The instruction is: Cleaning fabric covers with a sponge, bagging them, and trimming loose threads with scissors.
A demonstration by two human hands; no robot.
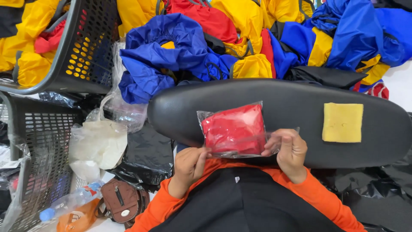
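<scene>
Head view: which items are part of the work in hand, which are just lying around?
In hand:
- clear bag with folded red cloth, on the black padded board
- left hand and right hand, pinching the bag's lower edge

Lying about:
- yellow sponge
- pile of blue, yellow and red garments
- dark baskets
- brown pouch
- plastic bottle

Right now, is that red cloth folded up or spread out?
Folded: the red cloth sits as a compact square inside the clear plastic bag, held by both hands.
</scene>
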